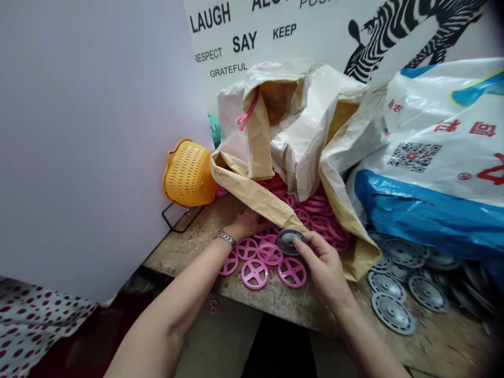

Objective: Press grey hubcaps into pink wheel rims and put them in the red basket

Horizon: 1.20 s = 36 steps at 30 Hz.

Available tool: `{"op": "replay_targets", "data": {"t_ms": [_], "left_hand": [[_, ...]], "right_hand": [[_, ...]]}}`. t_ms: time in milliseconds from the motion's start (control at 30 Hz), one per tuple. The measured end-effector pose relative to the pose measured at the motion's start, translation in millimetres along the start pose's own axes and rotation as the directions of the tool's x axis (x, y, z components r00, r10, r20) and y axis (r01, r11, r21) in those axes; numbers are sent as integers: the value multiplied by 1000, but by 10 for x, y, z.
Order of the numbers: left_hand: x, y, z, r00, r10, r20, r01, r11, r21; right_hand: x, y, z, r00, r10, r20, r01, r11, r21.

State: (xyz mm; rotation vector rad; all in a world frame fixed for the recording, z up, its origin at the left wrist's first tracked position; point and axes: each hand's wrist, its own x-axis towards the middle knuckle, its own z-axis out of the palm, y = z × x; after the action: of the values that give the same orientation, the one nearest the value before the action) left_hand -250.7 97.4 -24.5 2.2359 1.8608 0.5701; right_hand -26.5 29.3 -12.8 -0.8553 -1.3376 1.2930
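Note:
Between the thumb and fingers of my right hand (321, 261) is a round grey disc (286, 242), held above pink spoked rings (270, 253). My left hand (247, 223), with a metal watch at the wrist, reaches to the pink rings under the folded edge of a paper sack (255, 195); its fingertips are hidden there. Several loose pink rings lie near the table's front edge, in front of both hands. More pink rings spill from the open mouth of the sack. Grey discs (392, 313) are piled on the table to the right.
A yellow perforated basket (189, 173) leans on its side at the left, beside a black wire stand (173, 227). A large white and blue plastic bag (441, 152) fills the right. The wooden table (244, 294) ends close in front. One pink ring (213, 306) lies below.

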Motion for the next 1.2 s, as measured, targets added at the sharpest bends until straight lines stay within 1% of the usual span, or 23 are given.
{"op": "replay_targets", "data": {"t_ms": [100,167,233,300,367,467,533,567,667,733,833,933,1000,1067,1100,1133,1167,1200], "left_hand": [[-95,91,-139,1000,24,6,-24,1000,-19],[-215,166,-243,999,36,-8,-36,999,-31],[-391,255,-324,998,50,-30,-51,998,-41],[-611,353,-351,996,58,-68,-61,998,-34],[-838,462,-309,989,44,-139,-40,999,28],[-1089,648,-137,981,-52,-188,81,985,153],[-1154,772,-1,974,-112,-195,156,961,228],[-1158,826,59,974,-125,-189,172,951,256],[-1102,910,175,982,-97,-163,141,948,286],[-1047,892,200,979,-63,-193,107,968,228],[-983,807,175,964,-25,-264,50,995,89],[-955,774,95,948,-12,-318,14,1000,4],[-957,825,33,925,-31,-379,15,999,-44],[-977,934,-5,889,-92,-450,8,983,-184],[-992,1004,-9,876,-144,-459,-3,953,-304],[-1012,1082,-1,874,-211,-437,-8,894,-447],[-1035,1164,20,882,-280,-380,-1,804,-594],[-1062,1249,52,895,-336,-293,24,693,-721]], "right_hand": [[-79,-31,-54,1000,3,5,-3,1000,-11],[-152,-50,-113,1000,22,-2,-22,1000,-8],[-241,-61,-193,999,51,-8,-51,999,2],[-347,-64,-292,997,74,-17,-74,997,0],[-461,-68,-395,995,88,-46,-89,996,-15],[-637,-85,-519,991,106,-87,-110,993,-45],[-750,-102,-568,989,113,-93,-119,991,-57],[-804,-109,-584,989,117,-93,-123,990,-64],[-950,-121,-624,988,108,-107,-119,987,-105],[-1030,-115,-666,992,84,-92,-97,984,-149],[-1118,-93,-740,997,63,-42,-69,980,-188],[-1170,-68,-783,993,70,-98,-87,981,-176],[-1186,-63,-788,987,85,-138,-107,981,-161],[-1193,-71,-786,984,104,-143,-125,981,-147],[-1194,-80,-784,983,111,-143,-131,982,-137],[-1193,-90,-783,982,119,-144,-137,983,-123],[-1192,-101,-783,981,127,-146,-143,985,-101],[-1190,-112,-783,979,138,-151,-150,986,-70]]}}
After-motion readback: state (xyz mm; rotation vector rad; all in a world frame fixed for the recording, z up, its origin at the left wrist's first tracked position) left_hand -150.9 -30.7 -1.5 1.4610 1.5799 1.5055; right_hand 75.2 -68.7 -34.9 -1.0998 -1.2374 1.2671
